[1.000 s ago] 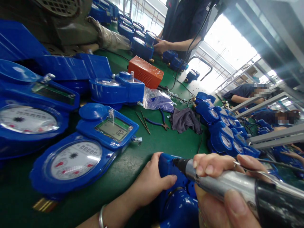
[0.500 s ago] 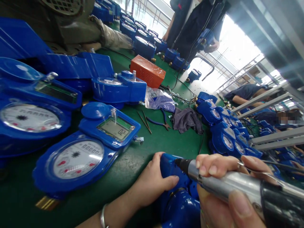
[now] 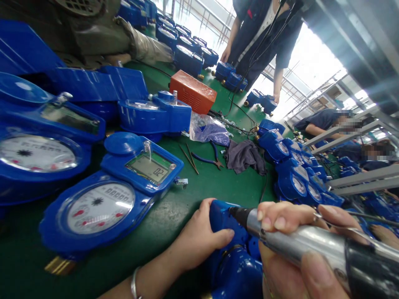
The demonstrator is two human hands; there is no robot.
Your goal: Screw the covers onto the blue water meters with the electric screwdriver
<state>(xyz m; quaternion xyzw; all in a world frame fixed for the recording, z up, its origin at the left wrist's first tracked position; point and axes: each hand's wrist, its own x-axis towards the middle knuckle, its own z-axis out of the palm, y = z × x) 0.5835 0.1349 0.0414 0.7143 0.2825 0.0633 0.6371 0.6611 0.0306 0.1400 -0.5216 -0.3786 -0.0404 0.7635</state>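
My left hand [image 3: 204, 232] grips the upper end of a blue water meter [image 3: 238, 268] that lies with its face turned away from me, thumb on the near side. In my right hand [image 3: 299, 232] is a silver and black electric screwdriver [image 3: 307, 247], held nearly level. Its dark tip touches the meter's blue housing just beyond my left thumb; the screw under it is hidden. To the left lies another water meter [image 3: 99, 207] with its dial and small display facing up and a brass fitting at its lower end.
Several blue meters [image 3: 40, 153] crowd the left side and more [image 3: 294, 182] stand at the right. Pliers [image 3: 207, 160], tweezers [image 3: 189, 158], a grey cloth [image 3: 246, 157], a plastic bag [image 3: 208, 129] and an orange box [image 3: 193, 92] lie on the green bench [image 3: 174, 193]. A person [image 3: 262, 41] stands across.
The person across has set a blue meter down on the bench beside another and now has an arm lowered to it. My hands and the screwdriver stay almost in place.
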